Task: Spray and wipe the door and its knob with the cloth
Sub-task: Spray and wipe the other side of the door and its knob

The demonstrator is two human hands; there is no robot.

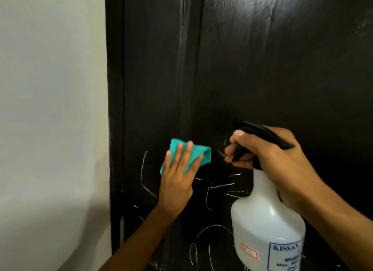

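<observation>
The dark door (262, 69) fills the view, with white chalk marks (220, 187) low on it. On the right, the right hand (278, 161) grips the white spray bottle (266, 226), fingers curled on its black trigger. The left hand (177, 180) presses the teal cloth (201, 153) flat on the door, fingers straight.

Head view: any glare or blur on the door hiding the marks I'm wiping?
Head view: glare streaks the upper door; the lower part is dim, yet the chalk marks read clearly. The left hand presses the cloth flat; the right hand grips the bottle. Its label is slightly soft.
</observation>
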